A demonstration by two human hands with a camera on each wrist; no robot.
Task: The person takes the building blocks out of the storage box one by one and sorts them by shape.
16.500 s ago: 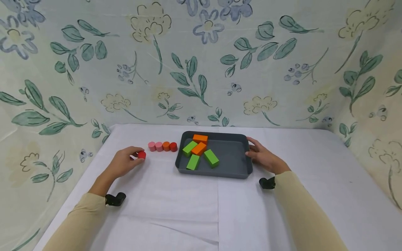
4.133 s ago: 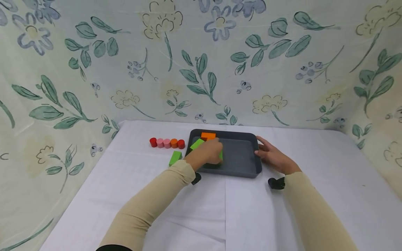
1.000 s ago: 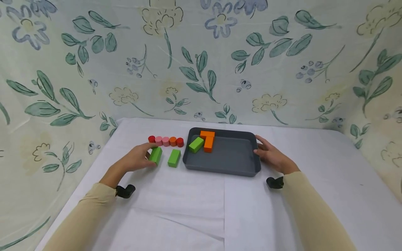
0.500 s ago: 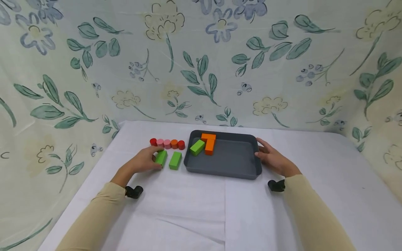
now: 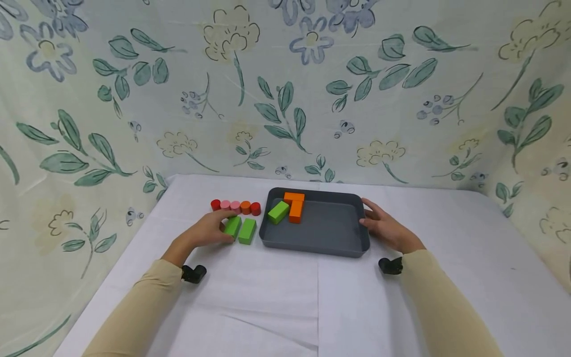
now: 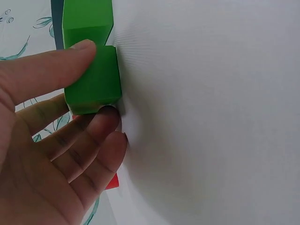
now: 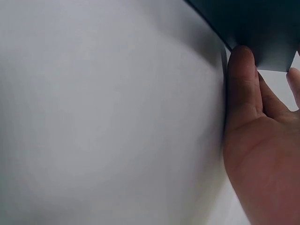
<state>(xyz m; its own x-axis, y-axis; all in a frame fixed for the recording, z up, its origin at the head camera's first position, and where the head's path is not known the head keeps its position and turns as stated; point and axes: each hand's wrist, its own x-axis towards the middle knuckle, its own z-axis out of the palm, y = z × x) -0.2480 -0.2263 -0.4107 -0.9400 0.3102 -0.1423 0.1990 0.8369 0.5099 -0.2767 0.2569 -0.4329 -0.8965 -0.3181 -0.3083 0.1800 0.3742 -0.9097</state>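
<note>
Since half a second ago, the held green block [image 5: 232, 227] has slid toward the tray [image 5: 332, 220] along with the left hand [image 5: 202, 230], and it's now right next to the second green block [image 5: 247, 231]. Biggest thing around is the floral cloth [image 5: 321, 119] hanging behind the tray, green leaves and blue and cream blooms. Next up is the worktop [image 5: 267, 297] with its creased white cover, under the tray. Beige sleeves [image 5: 138, 307] reach in from the tray's near side. Tray itself is dark grey, shallow, rectangular. Right hand [image 5: 388, 228] is at its right end, thumb against the outer wall, fingers spread rather than curled. Left hand is off the tray's left side, pinching that first block between thumb and fingers (can't tell whether the two green ones actually touch). Inside the tray, toward its left end, sit a third green block [image 5: 278, 212] and two orange blocks [image 5: 296, 212] in a rough T. Smallest bits, in a row left of the tray, going outward: red cylinder [image 5: 256, 208], orange cylinder [image 5: 245, 208], two pink cylinders [image 5: 235, 207], another red cylinder [image 5: 216, 205].
</note>
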